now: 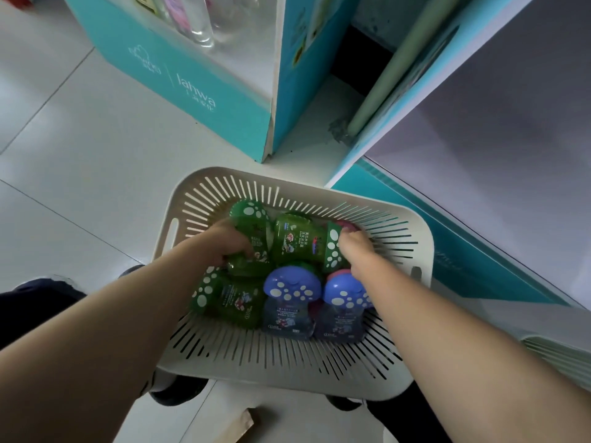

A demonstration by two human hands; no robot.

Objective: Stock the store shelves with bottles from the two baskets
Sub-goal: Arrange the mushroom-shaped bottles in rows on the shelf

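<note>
A white slotted basket sits on the floor below me. It holds several bottles with spotted mushroom-shaped caps: green ones at the back and left, two blue ones at the front, and a pink one at the back right. My left hand reaches in, its fingers curled round a green bottle at the back left. My right hand has its fingers curled over the spotted cap end of the middle green bottle, beside the pink one. What the fingertips hold is hidden.
A teal cardboard display stand with clear bottles stands at the back left. A white shelf board with teal edging runs along the right. The edge of a second pale basket shows at the right. White floor tiles lie to the left.
</note>
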